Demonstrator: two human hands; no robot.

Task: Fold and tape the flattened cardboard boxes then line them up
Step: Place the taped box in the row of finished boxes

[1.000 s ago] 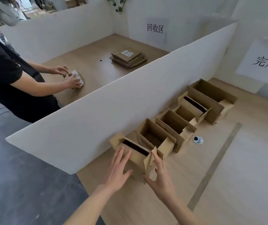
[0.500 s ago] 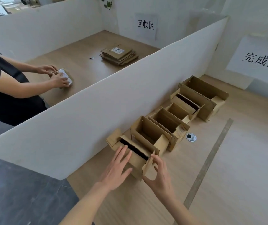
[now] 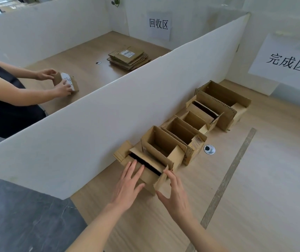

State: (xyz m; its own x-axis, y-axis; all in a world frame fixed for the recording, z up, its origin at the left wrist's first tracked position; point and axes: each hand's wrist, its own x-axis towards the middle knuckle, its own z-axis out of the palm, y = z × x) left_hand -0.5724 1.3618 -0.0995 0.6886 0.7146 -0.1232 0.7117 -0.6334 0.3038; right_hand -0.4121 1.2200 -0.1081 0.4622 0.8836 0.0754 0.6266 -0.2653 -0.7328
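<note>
— Where is your box?

— Your nearest box (image 3: 145, 176) sits on the wooden surface (image 3: 254, 197), at the near end of a row of open boxes (image 3: 196, 128) that runs along the white wall (image 3: 94, 124) toward 1 o'clock. It touches the next box.

— How does it look?

— It is brown cardboard. Its top is open, with a dark gap inside. One flap (image 3: 161, 180) stands up at its right corner.

— What are your hands doing?

— Your left hand (image 3: 128, 186) lies flat on the box front, fingers straight and spread. Your right hand (image 3: 174, 193) is wide too, with its fingertips at the standing flap.

— Anything else?

— A person (image 3: 3, 91) at 10 o'clock holds a small box (image 3: 66, 82). Flat boxes (image 3: 129, 58) are stacked at 12 o'clock.
</note>
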